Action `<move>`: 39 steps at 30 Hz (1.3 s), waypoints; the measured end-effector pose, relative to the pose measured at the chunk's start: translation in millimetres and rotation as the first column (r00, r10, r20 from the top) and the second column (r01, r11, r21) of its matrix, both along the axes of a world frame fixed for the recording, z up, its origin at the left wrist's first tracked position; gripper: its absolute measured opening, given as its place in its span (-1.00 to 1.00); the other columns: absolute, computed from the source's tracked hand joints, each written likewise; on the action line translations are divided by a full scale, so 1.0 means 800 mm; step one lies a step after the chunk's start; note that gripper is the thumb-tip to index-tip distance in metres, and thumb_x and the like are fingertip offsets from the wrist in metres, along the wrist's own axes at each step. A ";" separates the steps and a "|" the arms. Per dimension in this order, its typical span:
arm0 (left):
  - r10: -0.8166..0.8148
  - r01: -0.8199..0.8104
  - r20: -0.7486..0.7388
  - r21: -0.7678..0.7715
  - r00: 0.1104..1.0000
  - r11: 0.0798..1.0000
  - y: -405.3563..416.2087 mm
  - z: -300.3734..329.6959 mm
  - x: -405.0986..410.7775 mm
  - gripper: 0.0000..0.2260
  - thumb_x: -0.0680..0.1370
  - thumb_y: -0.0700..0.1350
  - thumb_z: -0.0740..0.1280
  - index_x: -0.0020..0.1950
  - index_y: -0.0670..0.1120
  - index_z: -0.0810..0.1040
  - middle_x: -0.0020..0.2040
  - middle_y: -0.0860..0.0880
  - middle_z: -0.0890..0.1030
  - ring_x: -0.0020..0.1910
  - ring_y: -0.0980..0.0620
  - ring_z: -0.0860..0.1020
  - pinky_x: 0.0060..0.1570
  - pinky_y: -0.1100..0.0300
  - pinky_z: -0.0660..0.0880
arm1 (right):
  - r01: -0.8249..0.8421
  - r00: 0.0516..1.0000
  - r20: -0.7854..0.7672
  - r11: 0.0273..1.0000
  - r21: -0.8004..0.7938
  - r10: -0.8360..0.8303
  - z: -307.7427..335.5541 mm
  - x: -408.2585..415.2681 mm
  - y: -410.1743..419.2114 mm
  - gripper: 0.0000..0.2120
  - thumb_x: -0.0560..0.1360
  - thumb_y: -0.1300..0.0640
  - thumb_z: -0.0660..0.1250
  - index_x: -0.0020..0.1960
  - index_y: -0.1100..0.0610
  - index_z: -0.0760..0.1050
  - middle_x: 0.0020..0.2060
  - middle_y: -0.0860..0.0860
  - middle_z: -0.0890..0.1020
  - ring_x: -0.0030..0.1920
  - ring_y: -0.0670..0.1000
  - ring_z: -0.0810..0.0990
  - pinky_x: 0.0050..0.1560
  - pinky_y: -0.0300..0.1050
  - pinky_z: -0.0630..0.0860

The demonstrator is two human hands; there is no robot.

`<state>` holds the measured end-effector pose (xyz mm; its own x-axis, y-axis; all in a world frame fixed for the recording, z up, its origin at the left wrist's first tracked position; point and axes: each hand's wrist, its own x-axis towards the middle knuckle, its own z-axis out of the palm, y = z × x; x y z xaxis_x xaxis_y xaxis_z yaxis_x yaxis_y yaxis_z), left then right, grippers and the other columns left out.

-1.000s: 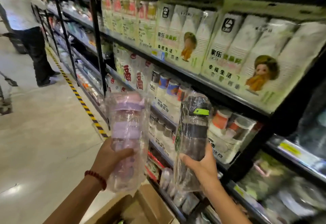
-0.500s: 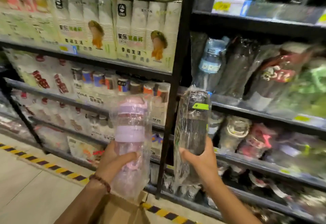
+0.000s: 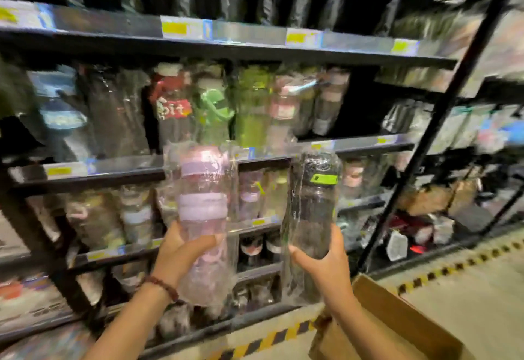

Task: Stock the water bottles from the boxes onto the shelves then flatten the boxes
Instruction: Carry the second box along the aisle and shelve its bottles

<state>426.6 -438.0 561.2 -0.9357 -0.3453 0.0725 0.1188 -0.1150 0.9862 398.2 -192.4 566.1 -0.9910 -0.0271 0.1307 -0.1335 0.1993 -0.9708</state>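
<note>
We are mid-stocking: before the shelf (image 3: 119,167), our left hand (image 3: 181,254) grips the pink bottle (image 3: 204,217), our right hand (image 3: 326,263) the dark bottle (image 3: 313,212), both above the box (image 3: 397,322), needing open slots next.

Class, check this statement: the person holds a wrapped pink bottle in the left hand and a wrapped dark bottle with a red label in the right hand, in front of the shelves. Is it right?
Not quite. The label on the dark bottle in the right hand is green, not red, as the head view shows. The rest holds: the left hand holds the wrapped pink bottle, in front of the shelves.
</note>
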 end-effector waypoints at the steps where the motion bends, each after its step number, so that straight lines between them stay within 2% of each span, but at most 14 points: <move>1: -0.041 0.041 -0.005 0.000 0.999 0.999 0.035 0.001 -0.019 -0.28 -0.03 0.00 0.49 0.12 -0.09 0.48 -0.19 0.09 0.69 -0.22 0.18 0.63 -0.29 0.30 0.54 | 0.042 0.999 -0.002 0.999 0.004 -0.042 -0.003 -0.008 0.035 -0.26 0.34 0.07 0.54 0.34 -0.12 0.15 0.12 -0.30 0.40 0.17 -0.13 0.42 0.13 -0.27 0.39; 3: -0.102 0.102 -0.032 0.003 0.994 0.995 0.101 0.002 -0.052 -0.32 -0.03 -0.01 0.49 0.07 -0.06 0.49 -0.23 0.11 0.69 -0.26 0.19 0.63 -0.32 0.32 0.53 | 0.123 0.992 -0.014 0.992 0.003 -0.123 -0.012 -0.020 0.098 -0.23 0.32 0.04 0.55 0.36 -0.10 0.17 0.17 -0.23 0.43 0.24 -0.08 0.43 0.24 -0.11 0.40; 6: -0.159 0.160 -0.034 0.027 0.987 0.987 0.182 0.005 -0.091 -0.38 -0.04 -0.02 0.48 0.00 -0.06 0.50 -0.24 0.08 0.69 -0.29 0.17 0.63 -0.35 0.32 0.53 | 0.219 0.976 -0.008 0.975 -0.026 -0.219 -0.019 -0.030 0.173 -0.21 0.29 0.02 0.57 0.35 -0.14 0.17 0.19 -0.20 0.44 0.24 -0.06 0.44 0.27 -0.03 0.41; 10: -0.223 0.221 0.026 0.067 0.974 0.973 0.252 -0.006 -0.132 -0.11 -0.06 0.01 0.54 0.22 -0.21 0.43 0.07 -0.20 0.62 -0.08 -0.06 0.61 -0.20 0.12 0.52 | 0.304 0.953 0.005 0.953 0.001 -0.304 -0.026 -0.043 0.243 -0.14 0.22 -0.08 0.58 0.39 -0.09 0.19 0.20 -0.16 0.46 0.24 -0.02 0.46 0.29 0.04 0.42; 15: -0.254 0.252 0.077 0.028 0.964 0.967 0.299 -0.009 -0.179 -0.14 -0.05 0.02 0.53 0.22 -0.15 0.43 0.06 -0.17 0.61 0.00 -0.14 0.61 -0.08 0.02 0.53 | 0.330 0.944 0.010 0.944 0.002 -0.330 -0.032 -0.083 0.284 -0.18 0.28 0.09 0.57 0.39 -0.08 0.19 0.14 -0.20 0.45 0.18 -0.06 0.47 0.25 0.00 0.45; 17: -0.264 0.263 0.076 0.024 0.962 0.965 0.309 -0.008 -0.202 -0.15 -0.04 0.02 0.52 0.22 -0.14 0.43 0.04 -0.16 0.62 -0.01 -0.13 0.61 -0.10 0.03 0.53 | 0.333 0.942 0.036 0.943 0.011 -0.333 -0.036 -0.107 0.289 -0.18 0.25 0.04 0.58 0.36 -0.10 0.20 0.14 -0.20 0.47 0.18 -0.05 0.48 0.26 0.05 0.45; 20: -0.246 0.244 0.051 0.047 0.968 0.969 0.319 0.000 -0.244 -0.25 -0.03 0.01 0.51 0.15 -0.08 0.47 -0.01 -0.13 0.64 -0.07 -0.09 0.63 -0.12 0.04 0.54 | 0.328 0.942 0.066 0.945 0.010 -0.328 -0.037 -0.156 0.293 -0.05 0.14 -0.14 0.57 0.41 -0.06 0.18 0.26 -0.11 0.46 0.27 -0.01 0.45 0.32 0.12 0.41; 24: -0.199 0.198 0.010 0.066 0.980 0.978 0.327 0.019 -0.313 -0.37 -0.04 0.02 0.49 0.01 0.00 0.50 -0.16 0.02 0.67 -0.18 0.05 0.65 -0.18 0.14 0.57 | 0.280 0.959 0.036 0.960 0.024 -0.280 -0.019 -0.237 0.295 -0.26 0.29 0.10 0.57 0.30 -0.10 0.21 0.10 -0.27 0.44 0.13 -0.14 0.47 0.27 -0.07 0.40; 27: -0.166 0.165 0.006 0.088 0.986 0.982 0.325 0.036 -0.364 -0.37 -0.05 0.03 0.49 0.01 0.00 0.50 -0.11 -0.02 0.66 -0.17 0.06 0.64 -0.20 0.16 0.55 | 0.210 0.978 0.015 0.978 0.022 -0.210 0.000 -0.305 0.289 -0.28 0.29 0.09 0.57 0.30 -0.13 0.24 0.09 -0.29 0.46 0.08 -0.25 0.48 0.22 -0.07 0.45; 30: -0.132 0.132 -0.003 0.092 0.991 0.987 0.315 0.048 -0.408 -0.34 -0.03 0.03 0.50 0.06 -0.03 0.52 -0.06 -0.08 0.66 -0.09 -0.04 0.64 -0.11 0.05 0.56 | 0.132 0.991 0.002 0.991 0.009 -0.132 0.021 -0.367 0.277 -0.28 0.32 0.08 0.55 0.29 -0.16 0.18 0.05 -0.41 0.35 0.04 -0.31 0.41 0.17 -0.19 0.35; 32: -0.109 0.109 -0.005 0.090 0.994 0.990 0.307 0.054 -0.433 -0.32 -0.03 0.03 0.51 0.07 -0.04 0.52 -0.08 -0.07 0.68 -0.10 -0.06 0.65 -0.15 0.07 0.58 | 0.073 0.997 -0.020 0.997 -0.001 -0.073 0.031 -0.401 0.270 -0.29 0.33 0.09 0.55 0.25 -0.19 0.15 0.03 -0.43 0.31 0.02 -0.35 0.39 0.15 -0.24 0.31; 34: -0.112 0.114 -0.020 0.085 0.993 0.990 0.301 0.061 -0.451 -0.30 -0.04 0.02 0.51 0.09 -0.04 0.52 -0.11 -0.04 0.69 -0.13 -0.01 0.66 -0.26 0.17 0.58 | 0.019 1.000 -0.014 1.000 -0.013 -0.019 0.036 -0.431 0.262 -0.30 0.32 0.09 0.56 0.23 -0.19 0.17 0.04 -0.41 0.36 0.01 -0.37 0.42 0.13 -0.23 0.34; 37: -0.101 0.103 -0.036 0.054 0.994 0.993 0.292 0.073 -0.471 -0.23 -0.08 0.01 0.56 0.12 -0.04 0.51 -0.07 -0.05 0.68 -0.10 -0.02 0.66 -0.26 0.20 0.57 | -0.056 0.998 0.017 0.998 -0.034 0.057 0.041 -0.469 0.249 -0.33 0.24 0.07 0.60 0.19 -0.19 0.30 0.10 -0.23 0.53 0.10 -0.18 0.54 0.19 -0.08 0.48; 39: -0.075 0.077 -0.053 0.027 0.996 0.997 0.286 0.081 -0.481 -0.23 -0.07 0.01 0.55 0.14 -0.05 0.51 -0.04 -0.07 0.67 -0.09 -0.01 0.66 -0.22 0.20 0.58 | -0.112 0.994 0.009 0.993 -0.041 0.113 0.051 -0.490 0.238 -0.35 0.19 0.05 0.59 0.16 -0.20 0.34 0.10 -0.19 0.56 0.09 -0.17 0.56 0.19 -0.07 0.49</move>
<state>41.7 -208.8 626.1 -0.9545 -0.2758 0.1129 0.1599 -0.1542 0.9750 5.8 -1.9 607.0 -0.9834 -0.1335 0.1231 -0.1422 0.1445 -0.9792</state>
